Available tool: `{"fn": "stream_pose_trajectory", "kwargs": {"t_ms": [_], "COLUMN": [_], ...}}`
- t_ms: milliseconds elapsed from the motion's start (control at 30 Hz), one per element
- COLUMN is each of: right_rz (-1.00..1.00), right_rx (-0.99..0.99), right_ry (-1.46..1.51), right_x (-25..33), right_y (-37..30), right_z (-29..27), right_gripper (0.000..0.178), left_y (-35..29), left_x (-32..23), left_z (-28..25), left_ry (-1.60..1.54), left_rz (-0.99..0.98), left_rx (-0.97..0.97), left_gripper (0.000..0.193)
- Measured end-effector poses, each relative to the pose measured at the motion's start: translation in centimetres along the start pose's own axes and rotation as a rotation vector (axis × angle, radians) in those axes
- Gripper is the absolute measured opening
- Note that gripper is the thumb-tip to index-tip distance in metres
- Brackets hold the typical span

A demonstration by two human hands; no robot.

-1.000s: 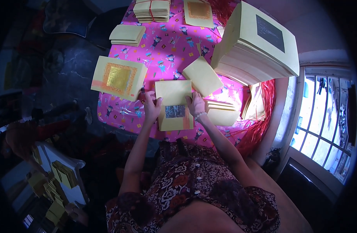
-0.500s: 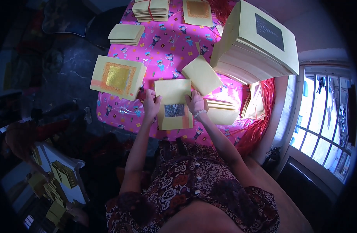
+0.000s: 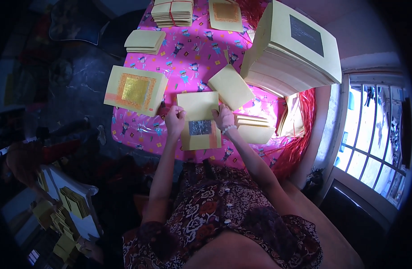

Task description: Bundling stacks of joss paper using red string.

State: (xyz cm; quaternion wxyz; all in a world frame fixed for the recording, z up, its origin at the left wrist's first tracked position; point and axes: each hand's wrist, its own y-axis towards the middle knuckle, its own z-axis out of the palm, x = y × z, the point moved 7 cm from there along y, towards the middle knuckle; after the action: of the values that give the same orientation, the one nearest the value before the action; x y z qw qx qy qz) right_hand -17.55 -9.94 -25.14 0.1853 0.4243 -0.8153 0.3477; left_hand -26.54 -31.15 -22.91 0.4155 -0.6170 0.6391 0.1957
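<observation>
A sheet of yellow joss paper (image 3: 199,139) lies before me on the pink patterned tablecloth (image 3: 145,130). Its upper part is plain; a silver foil square and a faint pink band mark the lower part. At its left edge my left hand (image 3: 175,120) is closed, fingertips pinching the paper. My right hand (image 3: 224,119), wearing a bead bracelet, grips the opposite edge with bent fingers. Touching the top right corner is a plain folded yellow piece (image 3: 231,86). On the left lies a pile of joss paper (image 3: 135,89) with a gold foil square in an orange border.
A tall stack of joss paper (image 3: 293,58) leans at the far right, above a small folded pile (image 3: 255,130). Red plastic strands (image 3: 300,148) hang by the barred window (image 3: 372,134). Tied bundles (image 3: 173,13) stand at the back. Lower left, another person's arm (image 3: 44,193) reaches over yellow papers.
Both hands keep their places at the sheet's edges, with only a slight shift of the left fingers. The whole view has moved a little.
</observation>
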Motion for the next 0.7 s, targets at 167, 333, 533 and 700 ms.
{"fn": "stream_pose_trajectory", "kwargs": {"t_ms": [167, 333, 533, 700], "right_rz": [0.016, 0.026, 0.013, 0.009], "right_rx": [-0.014, -0.029, -0.037, -0.059], "right_ry": [0.006, -0.002, -0.015, -0.070], "right_x": [0.2, -0.8, 0.0, -0.7], "right_y": [0.1, 0.7, 1.0, 1.2], "right_z": [0.2, 0.5, 0.6, 0.7], "right_gripper": [0.035, 0.037, 0.038, 0.038], "left_y": [-0.4, -1.4, -0.1, -2.0], "left_x": [-0.1, -4.3, -3.8, -6.6], "left_z": [-0.2, -0.6, 1.4, 2.6], "left_ry": [0.078, 0.388, 0.660, 0.682], "left_rz": [0.005, 0.134, 0.085, 0.244], "left_rx": [-0.054, -0.177, 0.091, 0.053], "left_gripper": [0.016, 0.015, 0.019, 0.032]}}
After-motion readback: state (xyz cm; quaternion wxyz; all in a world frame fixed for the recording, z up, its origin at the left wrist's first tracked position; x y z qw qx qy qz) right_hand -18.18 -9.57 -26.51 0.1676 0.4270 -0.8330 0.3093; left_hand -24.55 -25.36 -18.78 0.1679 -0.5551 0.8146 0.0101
